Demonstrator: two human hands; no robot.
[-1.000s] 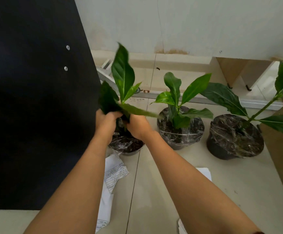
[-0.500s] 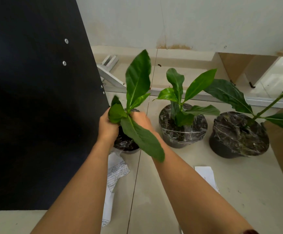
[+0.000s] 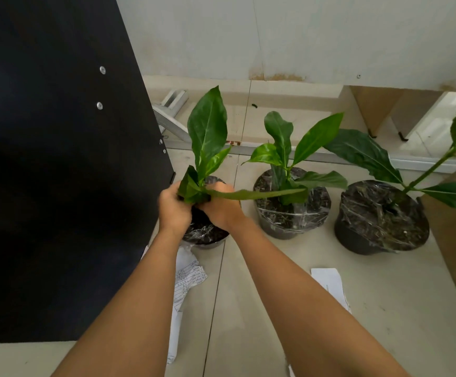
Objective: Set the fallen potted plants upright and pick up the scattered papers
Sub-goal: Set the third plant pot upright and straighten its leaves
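Observation:
Three potted plants stand in a row on the tiled floor, their soil wrapped in clear film. The left pot (image 3: 206, 235) stands next to the black panel, with my left hand (image 3: 173, 206) and my right hand (image 3: 221, 206) both closed around the base of its leafy stem (image 3: 207, 131). The middle pot (image 3: 292, 213) and the right pot (image 3: 382, 221) stand upright, apart from my hands. A printed paper (image 3: 187, 278) lies crumpled just below the left pot. A second white paper (image 3: 330, 284) lies on the floor to the right of my right forearm.
A tall black panel (image 3: 58, 172) fills the left side, close to the left pot. A metal rail (image 3: 330, 156) runs along the floor behind the pots. A brown board (image 3: 455, 240) leans at the right edge. The white wall (image 3: 303, 36) stands behind.
The left plant's leaves have swung: its long leaf now points right toward the middle pot, and the tall leaf stands more upright. Both hands stay on the stem base.

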